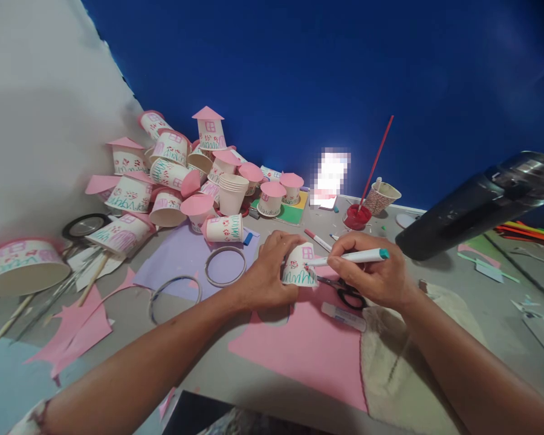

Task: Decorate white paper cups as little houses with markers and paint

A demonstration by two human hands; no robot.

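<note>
My left hand (272, 272) is wrapped round a white paper cup (301, 272) from its left side. A pink window, small red flowers and green grass strokes are drawn on the cup. Between the fingertips of my right hand (367, 266) is a white marker (360, 258) with a green end, its tip at the cup's drawn face. Behind the hands, scissors (351, 297) with black handles lie partly under the right hand. A glue stick (343, 316) rests on a pink paper sheet (308, 356) below the cup.
Decorated cups with pink cone roofs (170, 145) pile up at the left back. A dark bottle (471, 208) leans at the right. Tape rings (225, 249), a cloth (408, 362), a red paint pot (356, 217) and a bright phone (330, 178) surround the work.
</note>
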